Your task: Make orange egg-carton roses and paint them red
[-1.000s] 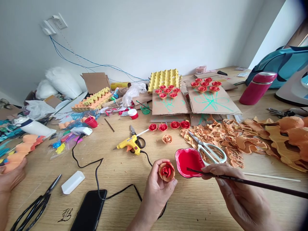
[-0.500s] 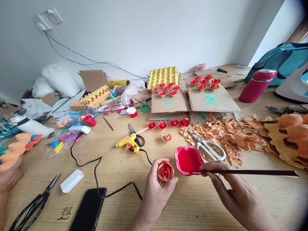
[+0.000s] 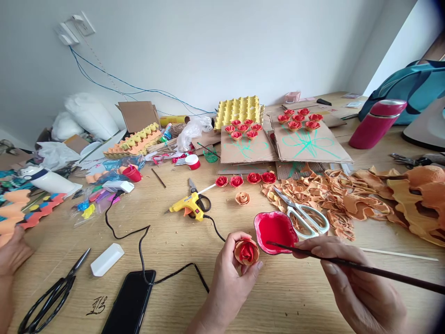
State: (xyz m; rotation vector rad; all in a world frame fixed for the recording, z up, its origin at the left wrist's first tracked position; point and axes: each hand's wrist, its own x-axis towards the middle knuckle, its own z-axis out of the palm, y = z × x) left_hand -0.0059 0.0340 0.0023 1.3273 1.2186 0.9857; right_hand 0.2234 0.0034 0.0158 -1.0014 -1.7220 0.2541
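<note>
Between the fingers of my left hand (image 3: 233,278) is a paper flower (image 3: 246,252), its centre painted red and its outer petals still bare orange. My right hand (image 3: 351,273) grips a thin dark paintbrush (image 3: 375,269). The brush's tip is over or in the red paint of a wavy-edged dish (image 3: 257,232), just right of the flower. Beyond the dish lie white-handled scissors (image 3: 309,218). An unpainted orange flower (image 3: 242,198) sits behind it on the table, with several red flowers (image 3: 253,178) in a row farther back.
A yellow glue gun (image 3: 189,204) lies left of centre, its cord running past a phone (image 3: 128,301) and black scissors (image 3: 52,297). Another person's hand (image 3: 14,255) is at far left. Orange scraps (image 3: 323,195), cardboard (image 3: 313,144) with red flowers and a pink bottle (image 3: 377,125) occupy the right.
The paintbrush has tilted, its handle end lowering at the right and its tip moving into the dish's middle. My right hand has shifted right; the flower has turned slightly.
</note>
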